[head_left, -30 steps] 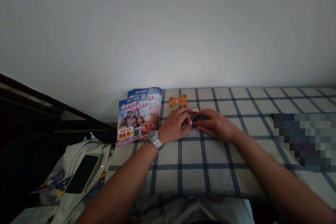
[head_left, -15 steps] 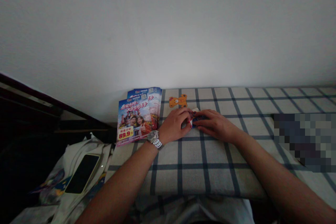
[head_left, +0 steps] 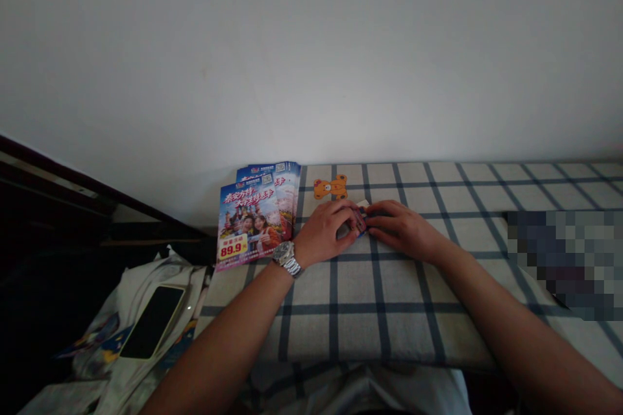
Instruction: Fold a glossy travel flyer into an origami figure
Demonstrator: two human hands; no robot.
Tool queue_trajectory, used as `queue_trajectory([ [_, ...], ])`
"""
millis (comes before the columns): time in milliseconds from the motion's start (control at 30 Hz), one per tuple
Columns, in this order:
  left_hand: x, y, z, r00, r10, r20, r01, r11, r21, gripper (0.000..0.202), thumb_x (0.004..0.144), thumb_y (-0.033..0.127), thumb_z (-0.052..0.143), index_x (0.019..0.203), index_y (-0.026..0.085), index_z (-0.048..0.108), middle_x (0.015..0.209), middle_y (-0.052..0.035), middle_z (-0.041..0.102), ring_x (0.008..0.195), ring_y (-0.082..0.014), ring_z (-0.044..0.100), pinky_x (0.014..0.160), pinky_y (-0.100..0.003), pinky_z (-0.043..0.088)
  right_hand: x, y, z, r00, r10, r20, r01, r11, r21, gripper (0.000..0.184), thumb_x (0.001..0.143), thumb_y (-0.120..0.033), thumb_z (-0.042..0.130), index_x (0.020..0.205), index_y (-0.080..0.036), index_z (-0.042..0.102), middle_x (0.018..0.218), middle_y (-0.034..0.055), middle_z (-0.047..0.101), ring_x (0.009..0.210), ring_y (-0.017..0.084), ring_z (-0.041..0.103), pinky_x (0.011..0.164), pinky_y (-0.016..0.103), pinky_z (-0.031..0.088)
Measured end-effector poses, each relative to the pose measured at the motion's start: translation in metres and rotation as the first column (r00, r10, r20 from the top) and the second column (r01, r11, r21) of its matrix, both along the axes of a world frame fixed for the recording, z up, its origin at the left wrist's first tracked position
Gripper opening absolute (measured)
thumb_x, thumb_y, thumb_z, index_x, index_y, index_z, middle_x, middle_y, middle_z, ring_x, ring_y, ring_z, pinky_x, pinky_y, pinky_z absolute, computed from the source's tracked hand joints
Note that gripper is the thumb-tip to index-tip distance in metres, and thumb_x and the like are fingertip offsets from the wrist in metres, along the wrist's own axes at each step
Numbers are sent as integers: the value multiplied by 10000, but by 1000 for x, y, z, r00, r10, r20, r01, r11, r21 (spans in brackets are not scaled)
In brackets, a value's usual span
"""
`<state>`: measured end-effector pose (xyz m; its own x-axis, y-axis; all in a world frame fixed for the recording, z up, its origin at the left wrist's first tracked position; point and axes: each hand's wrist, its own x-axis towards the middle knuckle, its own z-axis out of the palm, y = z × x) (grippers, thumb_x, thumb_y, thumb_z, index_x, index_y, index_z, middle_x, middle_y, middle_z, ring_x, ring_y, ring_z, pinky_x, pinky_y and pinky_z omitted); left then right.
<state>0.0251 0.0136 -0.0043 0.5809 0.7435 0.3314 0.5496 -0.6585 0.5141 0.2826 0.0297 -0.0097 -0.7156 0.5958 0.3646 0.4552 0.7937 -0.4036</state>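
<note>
My left hand (head_left: 325, 228), with a metal watch (head_left: 287, 257) on the wrist, and my right hand (head_left: 403, 229) meet over a small folded piece of coloured paper (head_left: 359, 220) on the checked cloth (head_left: 379, 298). Fingers of both hands press and pinch it; most of the paper is hidden under them. A white corner of it shows just behind the fingers. An orange bear-shaped cutout (head_left: 330, 187) lies a little beyond my left hand.
A stack of colourful flyers (head_left: 256, 214) lies at the cloth's left edge by the white wall. A dark phone (head_left: 152, 321) rests on a printed bag at lower left. A blurred patch covers the right side of the cloth.
My right hand has slid left and closed over the paper, so less of the blue part shows. My left hand has hardly moved.
</note>
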Motion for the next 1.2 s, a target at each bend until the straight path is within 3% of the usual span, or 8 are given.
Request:
queue_trajectory([
  [133,0,0,-1,1000,9,-7,-9,1000,9,94,942,231,655,1030,207,630,1351,-85,625,1222,-262,607,1088,-473,477,1,0,2,996,-49,-71,45,997,-68,229,1020,-254,586,1234,-255,668,1255,101,672,1149,247,685,1000,423,599],
  [300,0,2,-2,1000,4,-24,-4,1000,11,186,880,129,668,1042,217,644,1348,-75,622,1229,-270,606,1078,-479,491,2,0,1,999,-25,-43,24,999,-34,284,992,-271,635,1275,-268,665,1313,109,644,1204,265,666,1022,429,592],
  [533,0,4,-7,1000,-2,16,2,1000,18,405,835,41,657,1194,229,641,1342,-71,629,1239,-261,605,1103,-483,486,2,3,-8,1000,12,-10,-12,999,51,181,995,-270,639,1136,-255,752,1308,123,668,1178,280,682,1006,470,596],
  [667,-1,7,-10,999,-9,43,8,1000,24,374,872,48,661,1199,230,645,1330,-66,637,1239,-249,607,1106,-477,489,3,4,-9,1000,12,11,-12,999,34,197,968,-270,673,1152,-254,743,1313,125,667,1191,292,674,1016,482,586],
  [867,-3,10,-13,998,-21,61,19,999,38,221,984,201,654,1200,248,667,1307,-58,652,1217,-230,626,1092,-469,506,1,2,-6,1000,-4,16,4,1000,13,229,956,-262,693,1184,-243,707,1328,122,661,1203,287,667,1025,469,575],
  [1200,-4,9,-11,999,-22,35,22,1000,11,273,941,187,709,1204,258,692,1323,-59,643,1216,-240,620,1099,-473,498,-3,3,-7,1000,-22,4,22,998,56,169,968,-271,680,1133,-253,714,1254,103,712,1123,273,712,966,444,605],
])
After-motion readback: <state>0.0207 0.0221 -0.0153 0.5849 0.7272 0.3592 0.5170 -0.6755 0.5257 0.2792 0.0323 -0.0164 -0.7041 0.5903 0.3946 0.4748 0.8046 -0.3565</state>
